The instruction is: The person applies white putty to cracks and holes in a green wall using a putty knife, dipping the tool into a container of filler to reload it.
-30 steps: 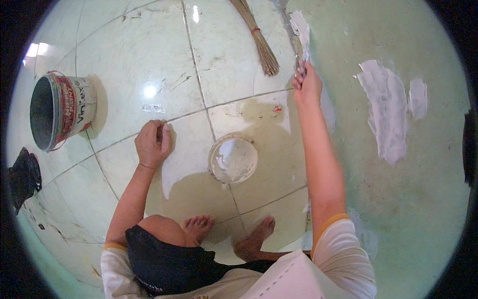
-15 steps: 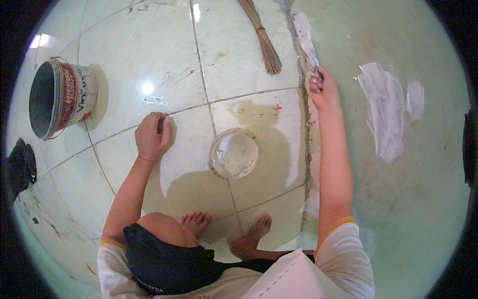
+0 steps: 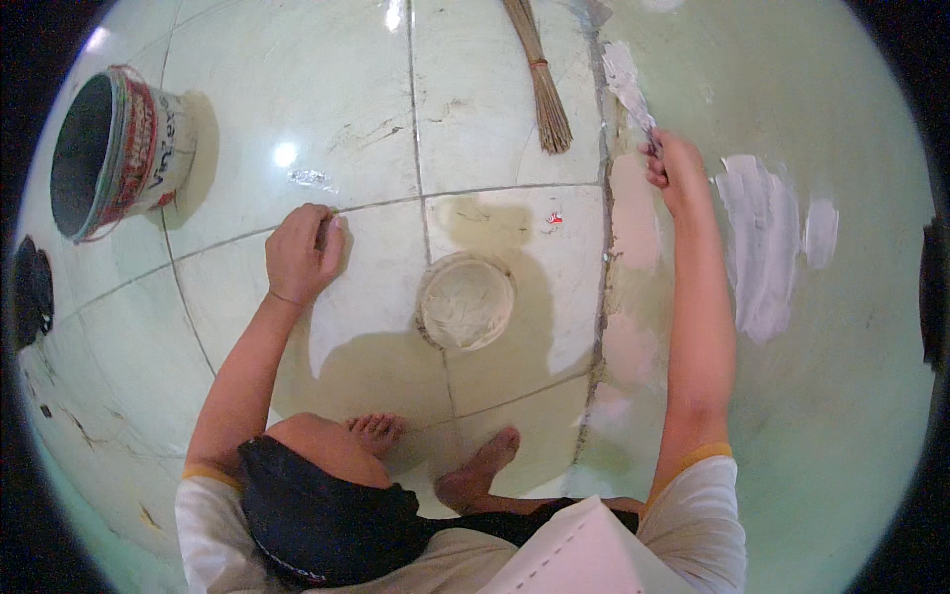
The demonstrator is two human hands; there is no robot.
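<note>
knees and shirt get cut off at the bottom edge, bare feet poking out. round shallow white putty-filled tub sits between both hands. left hand is half curled, knuckles pressed on the pale glossy floor tile, holding nothing. right hand is wrapped around a putty-smeared flat metal scraper at the wall base, handle hidden in the fist.

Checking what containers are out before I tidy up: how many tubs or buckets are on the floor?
2: a large bucket lying tilted at upper left, and a small round tub of white filler on the tiles between the hands. Others may sit out of view.
</note>
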